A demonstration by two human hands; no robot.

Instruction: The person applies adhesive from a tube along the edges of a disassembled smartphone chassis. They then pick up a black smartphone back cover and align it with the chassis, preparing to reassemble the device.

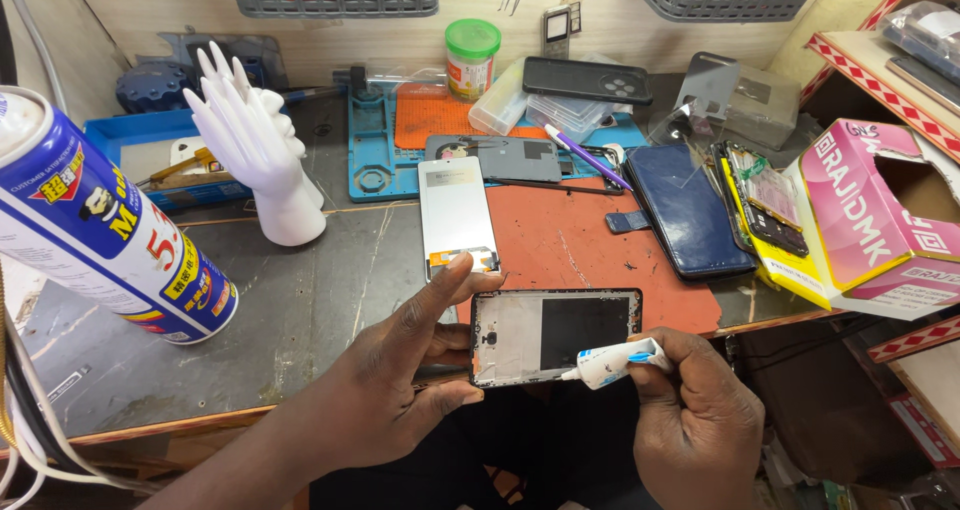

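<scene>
left hand point(400, 380) grips phone frame point(555, 335) just off desk point(300, 310) edge, below screen panel point(457, 217). right hand point(695, 415) squeezes glue tube point(612, 363) at frame's bottom rim. squeeze too hard, glue may blob; loose grip, frame may tip.

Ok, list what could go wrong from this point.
Glue may smear: the small white tube in the right hand has its nozzle on the phone frame edge, beside the dark opening. The frame may slip: the left hand grips only one end, off the bench. The display panel lies loose nearby, easily knocked.
</scene>
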